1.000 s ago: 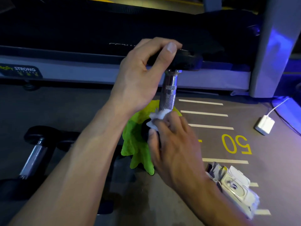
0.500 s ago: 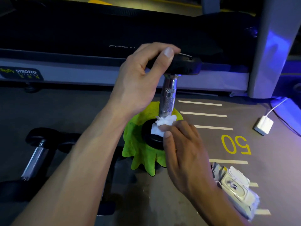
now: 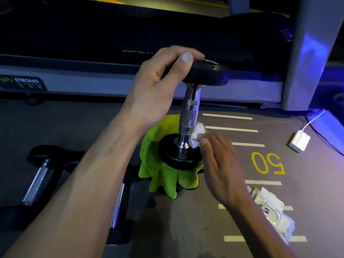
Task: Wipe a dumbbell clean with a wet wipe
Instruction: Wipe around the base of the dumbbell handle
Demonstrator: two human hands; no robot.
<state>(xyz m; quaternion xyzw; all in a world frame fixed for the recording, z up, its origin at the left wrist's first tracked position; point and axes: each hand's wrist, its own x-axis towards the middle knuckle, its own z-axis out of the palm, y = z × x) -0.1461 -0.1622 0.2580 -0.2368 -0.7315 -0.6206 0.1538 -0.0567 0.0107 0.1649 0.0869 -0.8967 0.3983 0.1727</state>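
Head: wipe [image 3: 196, 135] seemingly touches dumbbell [image 3: 189, 116].

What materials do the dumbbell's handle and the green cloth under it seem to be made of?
Handle: probably chromed steel, since it is shiny, mirror-like and has knurled bands. Cloth: likely microfibre or terry, since it is matte, fuzzy and hangs in soft folds.
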